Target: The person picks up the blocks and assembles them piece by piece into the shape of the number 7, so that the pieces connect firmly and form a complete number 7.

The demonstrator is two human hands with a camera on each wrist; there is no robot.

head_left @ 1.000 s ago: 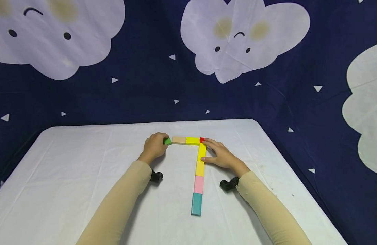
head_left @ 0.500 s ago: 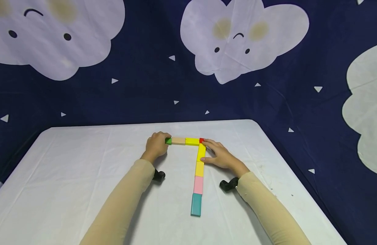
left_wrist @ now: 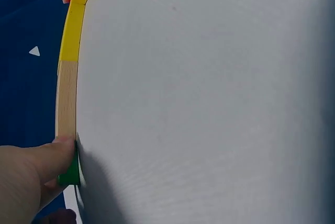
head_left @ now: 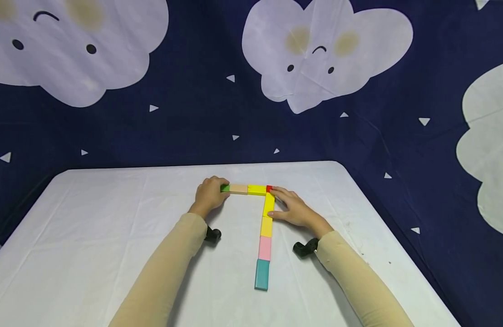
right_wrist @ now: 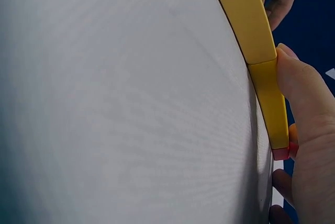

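Note:
My left hand (head_left: 209, 195) pinches a green block (left_wrist: 69, 174) between thumb and fingers, its end against a plain wooden block (head_left: 238, 189). A yellow block (head_left: 257, 190) follows, then a small red block (head_left: 269, 188) at the corner. From there a column runs toward me: a yellow block (head_left: 268, 203), an orange-yellow block (head_left: 266, 226), a pink block (head_left: 265, 248) and a teal block (head_left: 261, 274). My right hand (head_left: 294, 206) rests spread beside the corner, fingertips at the red block, thumb touching the yellow block near its joint. Its fingers partly hide the red block.
All the blocks lie on a white-covered table (head_left: 112, 236) with rounded far corners. A dark blue cloth (head_left: 186, 122) printed with clouds hangs behind it. Black wrist mounts (head_left: 304, 248) stick out inward from both sleeves.
My left hand has moved slightly right, and the green block has turned from askew to in line, now meeting the wooden block. My right hand has stayed in place at the corner.

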